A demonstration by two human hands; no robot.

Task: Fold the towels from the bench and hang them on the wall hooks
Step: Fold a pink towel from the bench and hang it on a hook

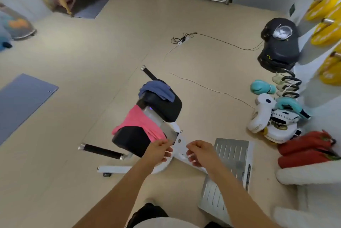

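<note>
- Below, a black-padded bench (162, 109) on a white frame stands on a beige floor (83, 58), with two towels draped over it.
- A pink towel (142, 122) lies across the gap between the two pads; a blue towel (156, 90) sits crumpled on the far pad.
- Both bare arms reach forward: the left hand (159, 151) hovers at the pink towel's near edge, fingers loosely curled (whether they touch the cloth cannot be told).
- The right hand (200, 152) hangs just beside it, fingers relaxed and slightly curled, holding nothing.
- To the right, boxing gloves (265, 115) in white and teal lie heaped near the wall; yellow towels (326, 30) hang from wall pegs above.
</note>
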